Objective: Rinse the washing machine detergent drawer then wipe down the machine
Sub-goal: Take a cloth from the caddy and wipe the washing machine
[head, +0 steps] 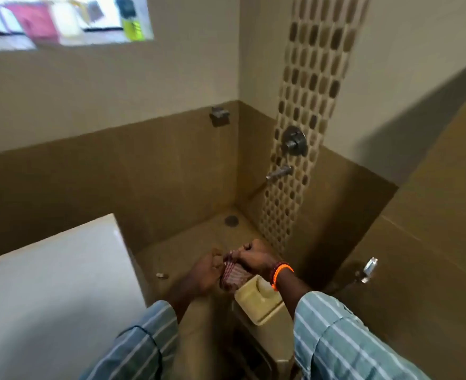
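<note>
I look down into a brown-tiled shower corner. Both hands grip a red-and-white striped cloth between them, twisted. My left hand is closed on its near end, and my right hand, with orange bands at the wrist, is closed on its far end. Just below the hands, a cream detergent drawer rests on a brown ledge. The white top of the washing machine fills the lower left.
On the mosaic strip, a shower mixer sits above a spout. A floor drain lies in the corner. Another tap sticks out of the right wall. A window ledge with blurred items is at top left.
</note>
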